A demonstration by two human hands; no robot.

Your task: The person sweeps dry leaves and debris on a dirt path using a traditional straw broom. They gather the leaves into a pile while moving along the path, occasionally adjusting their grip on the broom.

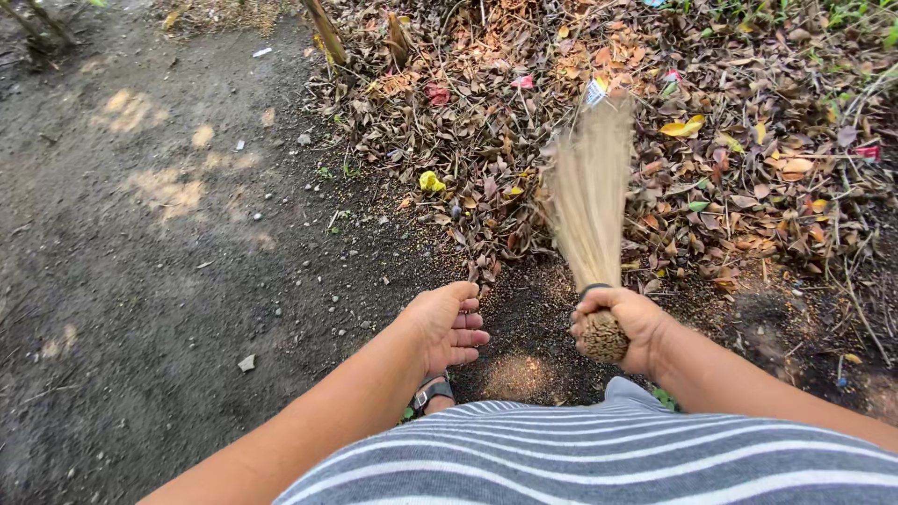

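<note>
My right hand (pixel 629 323) grips the bound end of a stick broom (pixel 589 201), whose pale bristles fan out and blur over a heap of dry brown leaves (pixel 599 122). My left hand (pixel 449 323) hangs free beside it, fingers loosely curled, holding nothing. Below it shows my sandalled foot (pixel 430 395). My striped shirt (pixel 608 454) fills the bottom of the view.
Dark bare soil (pixel 159 252) with small stones spreads to the left. The leaf heap carries scraps of litter, among them a yellow piece (pixel 429 180) and pink bits (pixel 522 82). Thin stems (pixel 323 28) rise at the top. Grass edges the upper right.
</note>
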